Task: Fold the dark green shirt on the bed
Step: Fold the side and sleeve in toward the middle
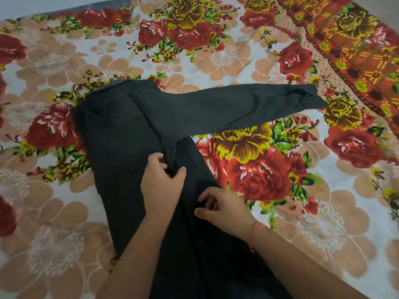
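Near edge: right hand (220, 209) rests on the body of the dark green long-sleeved cloth shirt (125, 134), fingers curled; cannot tell whether it pinches cloth. Just beyond, left hand (163, 182) pinches a raised crease mid-shirt, probably to set a fold line. The shirt lies on the floral-sheeted bed (64, 61). One sleeve (237, 106) stretches out to the right of the body, not yet folded in. No label or writing readable.
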